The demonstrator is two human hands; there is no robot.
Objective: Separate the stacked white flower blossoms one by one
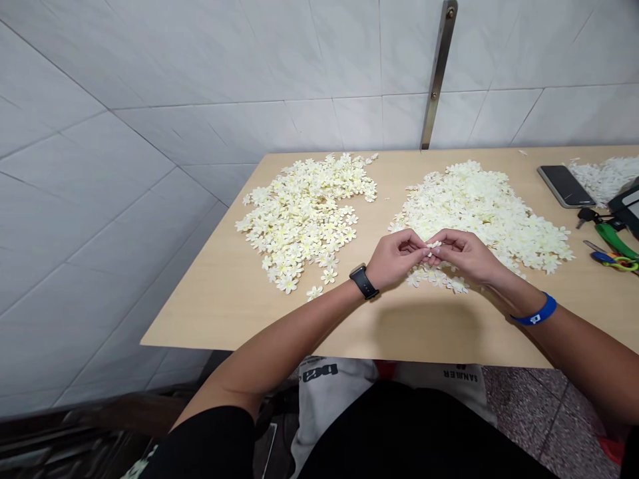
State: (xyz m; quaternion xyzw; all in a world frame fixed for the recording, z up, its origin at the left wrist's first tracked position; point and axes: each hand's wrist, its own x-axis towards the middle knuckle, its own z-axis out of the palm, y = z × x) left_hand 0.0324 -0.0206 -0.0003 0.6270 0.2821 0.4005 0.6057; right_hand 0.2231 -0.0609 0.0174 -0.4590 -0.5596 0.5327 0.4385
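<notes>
Above a light wooden table (210, 299), my left hand (394, 258) and my right hand (464, 256) meet, fingertips pinching a small white fabric flower (433, 247) between them. Its shape is mostly hidden by my fingers. Beneath and just beyond my right hand lies a broad pile of cream-white flowers (479, 213), touching my palm's edge at its near side. To the left stands a second heap of five-petalled flowers with yellow centres (304, 219), apart from my left hand. A black watch (364, 281) circles my left wrist, and a blue wristband (536, 311) circles my right.
A black smartphone (566, 186) lies at the table's far right, near a white shredded-looking pile (606, 178), keys (588, 216) and green-handled scissors (612, 258). Tiled walls (100, 199) border the table's far and left sides, with a metal bracket (439, 73) on the wall.
</notes>
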